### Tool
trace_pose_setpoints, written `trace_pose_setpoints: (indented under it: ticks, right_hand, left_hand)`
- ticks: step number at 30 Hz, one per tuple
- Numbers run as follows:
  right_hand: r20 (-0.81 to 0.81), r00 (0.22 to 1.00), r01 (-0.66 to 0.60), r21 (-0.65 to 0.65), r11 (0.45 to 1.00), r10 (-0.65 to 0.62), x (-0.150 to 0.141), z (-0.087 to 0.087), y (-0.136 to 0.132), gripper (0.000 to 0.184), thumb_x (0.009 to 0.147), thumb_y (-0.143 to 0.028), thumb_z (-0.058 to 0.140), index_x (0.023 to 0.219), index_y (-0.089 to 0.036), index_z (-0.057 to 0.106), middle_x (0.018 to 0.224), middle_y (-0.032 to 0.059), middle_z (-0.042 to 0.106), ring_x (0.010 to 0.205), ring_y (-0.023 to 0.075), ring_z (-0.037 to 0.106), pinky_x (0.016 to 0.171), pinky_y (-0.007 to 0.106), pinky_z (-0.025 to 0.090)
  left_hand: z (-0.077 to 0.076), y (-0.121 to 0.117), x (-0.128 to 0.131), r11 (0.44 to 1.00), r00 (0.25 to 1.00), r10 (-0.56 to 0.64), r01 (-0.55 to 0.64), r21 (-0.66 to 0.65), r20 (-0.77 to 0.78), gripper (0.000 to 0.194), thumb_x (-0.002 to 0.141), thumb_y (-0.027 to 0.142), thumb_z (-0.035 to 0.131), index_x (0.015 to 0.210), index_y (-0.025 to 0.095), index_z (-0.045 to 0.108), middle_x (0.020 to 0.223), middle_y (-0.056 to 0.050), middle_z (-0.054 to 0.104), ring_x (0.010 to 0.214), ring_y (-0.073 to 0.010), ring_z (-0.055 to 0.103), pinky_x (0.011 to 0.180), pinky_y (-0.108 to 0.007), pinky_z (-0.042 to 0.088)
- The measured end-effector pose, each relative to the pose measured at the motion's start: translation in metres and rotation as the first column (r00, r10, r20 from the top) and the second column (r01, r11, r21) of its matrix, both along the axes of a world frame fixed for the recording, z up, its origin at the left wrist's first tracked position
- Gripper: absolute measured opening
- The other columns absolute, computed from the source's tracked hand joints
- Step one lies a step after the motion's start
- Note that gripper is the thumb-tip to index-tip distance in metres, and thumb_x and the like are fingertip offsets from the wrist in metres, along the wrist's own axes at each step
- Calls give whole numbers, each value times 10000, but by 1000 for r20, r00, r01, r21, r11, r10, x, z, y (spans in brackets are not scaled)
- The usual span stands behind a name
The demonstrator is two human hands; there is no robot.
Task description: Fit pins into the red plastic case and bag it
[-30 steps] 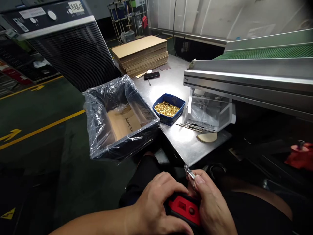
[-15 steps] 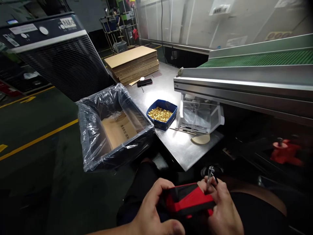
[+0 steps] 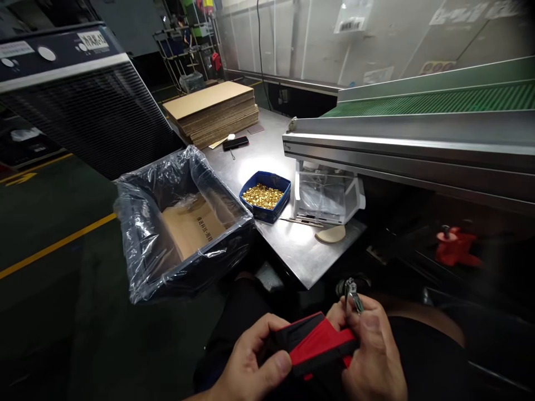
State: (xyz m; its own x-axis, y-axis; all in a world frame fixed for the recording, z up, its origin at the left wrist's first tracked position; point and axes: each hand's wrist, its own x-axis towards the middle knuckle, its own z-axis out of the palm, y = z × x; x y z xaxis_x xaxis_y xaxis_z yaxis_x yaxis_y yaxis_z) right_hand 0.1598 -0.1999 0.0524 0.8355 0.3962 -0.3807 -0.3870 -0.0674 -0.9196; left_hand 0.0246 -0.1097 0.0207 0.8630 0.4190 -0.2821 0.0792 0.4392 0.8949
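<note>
A red and black case [image 3: 317, 345] lies low in the head view, over my lap. My left hand [image 3: 246, 365] grips its left end, thumb along the near edge. My right hand [image 3: 371, 356] supports the right end and pinches a small metal tool [image 3: 351, 294] that sticks up between thumb and fingers. Both hands sit below the near corner of a steel table [image 3: 292, 250].
A blue tray of small brass parts [image 3: 264, 195] stands on the table beside a clear plastic housing [image 3: 326, 195] under a green conveyor [image 3: 418, 111]. A plastic-lined box [image 3: 179, 223] sits left of the table. Stacked cardboard sheets [image 3: 213, 108] and a phone [image 3: 235, 143] lie farther back.
The case has tilted up, its red face now toward the table, and my left hand has slid from its top to its left end. The metal tool has swung upright. The view shifted.
</note>
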Motion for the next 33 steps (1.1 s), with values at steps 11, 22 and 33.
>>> trace_pose_setpoints:
  ticks: [11,22,33]
  right_hand:
    - [-40,997,-53,129,990,58,-10,-3,-2,377,920,-623,434,950,-252,491,627,-27,501,588,156,427,549,295,324]
    - [158,984,68,93,993,-82,-12,-15,-8,515,879,-696,454,1039,-216,551,974,92,707,919,290,650,825,449,513]
    - [171,978,-153,178,972,123,9,-29,-25,691,640,-829,684,854,-175,739,938,183,780,1168,461,639,1077,629,449]
  left_hand:
    - [9,6,11,928,985,139,-94,360,-103,609,793,778,600,865,174,615,1048,-108,618,936,-244,580,821,-348,446]
    - [19,31,15,908,951,-253,297,296,-177,1062,571,552,929,1474,281,440,1326,-123,519,1193,-323,535,1068,-514,455]
    - [12,30,13,876,981,-137,185,446,-139,1069,568,232,939,1481,364,400,1266,-69,471,1125,-270,543,982,-435,497]
